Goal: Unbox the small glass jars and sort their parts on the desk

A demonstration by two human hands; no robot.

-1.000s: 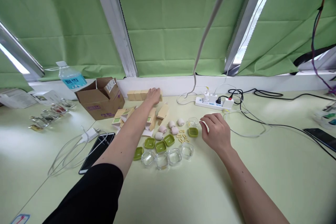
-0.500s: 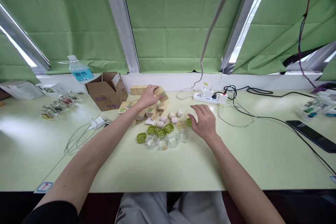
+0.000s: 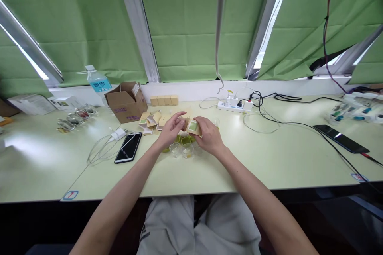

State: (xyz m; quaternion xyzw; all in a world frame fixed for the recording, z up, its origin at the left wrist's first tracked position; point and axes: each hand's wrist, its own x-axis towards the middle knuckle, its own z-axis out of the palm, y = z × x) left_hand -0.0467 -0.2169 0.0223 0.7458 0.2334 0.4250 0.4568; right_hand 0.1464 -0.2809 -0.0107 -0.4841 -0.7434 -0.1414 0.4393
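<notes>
My right hand [image 3: 208, 135] grips a small cardboard box [image 3: 194, 126] with a green patch on its face, over the middle of the table. Beside the box's left end, where a brown flap shows, is my left hand [image 3: 170, 130], fingers apart and slightly bent. Whether its fingertips touch the flap I cannot make out. Below the hands lie olive-green square trays [image 3: 186, 141] and clear plastic cups [image 3: 188, 151], partly covered by my hands. Behind my left hand are several opened small boxes [image 3: 153, 118].
A row of small closed boxes [image 3: 164, 100] stands by the wall, near an open brown carton [image 3: 127, 103]. A phone [image 3: 128, 148] and white cable lie left. On the right are a power strip [image 3: 234, 106], black cables and another black phone-like device [image 3: 341, 138].
The small box has come from the back, where my left hand held it, to the middle, into my right hand. My right hand has moved left, away from a clear cup.
</notes>
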